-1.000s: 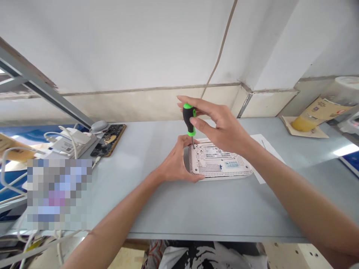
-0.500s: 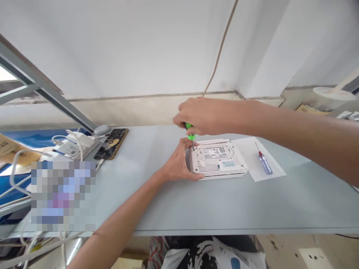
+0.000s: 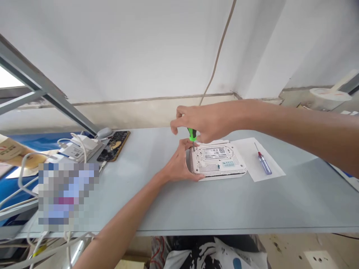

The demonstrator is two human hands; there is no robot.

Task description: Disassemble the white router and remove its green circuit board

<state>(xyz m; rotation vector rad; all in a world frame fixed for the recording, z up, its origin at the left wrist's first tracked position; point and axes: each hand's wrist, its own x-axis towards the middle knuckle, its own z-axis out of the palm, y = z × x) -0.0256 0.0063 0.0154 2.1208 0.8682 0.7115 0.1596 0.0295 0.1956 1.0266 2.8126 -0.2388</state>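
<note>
Beneath the right hand, whose hold on the upright screwdriver cannot be told, lies a white router, its end pinched by the left hand.

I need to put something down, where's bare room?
Between phone and left hand, and from the white device to the table's front edge. It's crowded far left, around adapters, and right of the device, where the blue-handled screwdriver lies on paper.

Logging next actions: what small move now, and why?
Probably a small turn of the screwdriver with the right hand: it stands near upright with its shaft at the device's far left corner, and the left hand braces that end.
</note>
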